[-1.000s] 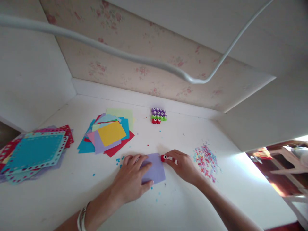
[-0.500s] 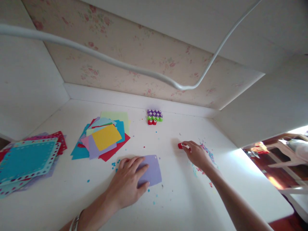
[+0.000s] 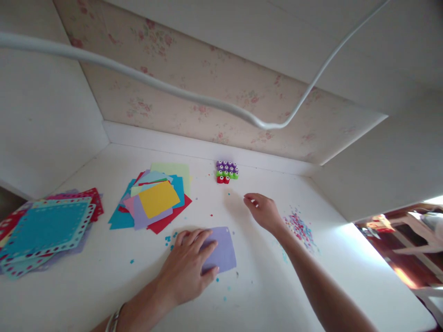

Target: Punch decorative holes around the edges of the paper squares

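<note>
My left hand (image 3: 188, 267) lies flat, fingers spread, on the left half of a lilac paper square (image 3: 223, 251) on the white tabletop (image 3: 86, 286). My right hand (image 3: 263, 211) hovers past the square, fingers curled together and pointing toward a cluster of small purple, green and red paper punches (image 3: 226, 171) by the back wall. No red punch shows in its fingers; whatever they hold is hidden. Tiny blue paper bits (image 3: 169, 240) lie by my left fingertips.
A fanned pile of coloured paper squares (image 3: 154, 199) sits left of centre. A stack of hole-edged sheets (image 3: 44, 228) lies at the far left. A heap of punched confetti (image 3: 299, 228) is on the right. A white cable (image 3: 194, 97) hangs overhead.
My right hand lifted a small red punch off the lilac square's edge and carried it right, then back toward the punch cluster; the punch is now out of sight. My left hand stayed.
</note>
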The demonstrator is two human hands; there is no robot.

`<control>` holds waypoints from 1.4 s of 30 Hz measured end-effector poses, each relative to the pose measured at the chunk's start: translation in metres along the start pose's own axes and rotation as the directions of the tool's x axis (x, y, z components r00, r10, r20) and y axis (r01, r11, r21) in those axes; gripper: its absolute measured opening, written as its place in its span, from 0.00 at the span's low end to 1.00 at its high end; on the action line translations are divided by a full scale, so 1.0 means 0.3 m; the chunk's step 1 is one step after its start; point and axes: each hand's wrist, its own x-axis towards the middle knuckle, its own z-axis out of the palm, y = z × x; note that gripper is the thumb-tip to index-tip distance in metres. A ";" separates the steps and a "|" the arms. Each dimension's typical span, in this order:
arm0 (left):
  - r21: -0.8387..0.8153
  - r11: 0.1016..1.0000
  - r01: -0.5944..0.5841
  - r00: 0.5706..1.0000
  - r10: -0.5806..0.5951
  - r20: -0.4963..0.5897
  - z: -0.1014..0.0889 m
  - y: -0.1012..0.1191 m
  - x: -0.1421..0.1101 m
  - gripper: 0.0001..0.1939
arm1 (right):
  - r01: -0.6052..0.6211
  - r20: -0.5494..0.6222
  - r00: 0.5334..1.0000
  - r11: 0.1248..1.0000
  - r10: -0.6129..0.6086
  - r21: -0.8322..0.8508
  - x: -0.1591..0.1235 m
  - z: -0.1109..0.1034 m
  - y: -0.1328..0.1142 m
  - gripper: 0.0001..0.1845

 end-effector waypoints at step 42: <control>0.027 0.999 0.048 0.991 -0.044 -0.128 0.036 -0.022 0.008 0.20 | -0.006 0.090 0.996 1.000 0.005 0.010 -0.087 -0.059 0.227 0.18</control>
